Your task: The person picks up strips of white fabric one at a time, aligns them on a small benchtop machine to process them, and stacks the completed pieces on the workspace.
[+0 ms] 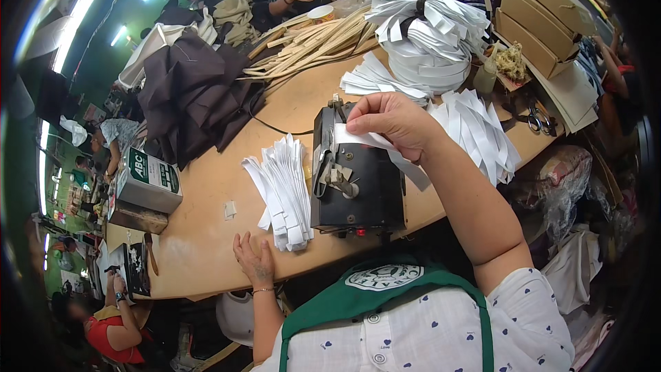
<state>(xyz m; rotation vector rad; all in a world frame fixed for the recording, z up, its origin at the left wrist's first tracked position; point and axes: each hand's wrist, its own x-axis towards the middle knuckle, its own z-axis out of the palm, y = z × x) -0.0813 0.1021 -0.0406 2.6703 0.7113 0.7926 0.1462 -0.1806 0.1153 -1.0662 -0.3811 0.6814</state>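
My right hand [394, 122] pinches a white strip [375, 140] and holds it across the top of a black tabletop machine [357, 178]. The strip's end hangs down past the machine's right side. My left hand [253, 262] rests flat and open on the wooden table [200, 241] near its front edge, just below a fanned pile of white strips [282, 189]. A second pile of white strips [478, 132] lies to the right of the machine, beyond my right forearm.
Dark brown fabric [193, 93] is heaped at the back left, beige straps [310, 41] and bundled white strips [427, 27] at the back. Scissors [540, 120] and stacked cardboard boxes [540, 17] sit far right. A metal tin [147, 182] stands at the left. Other people work around the table.
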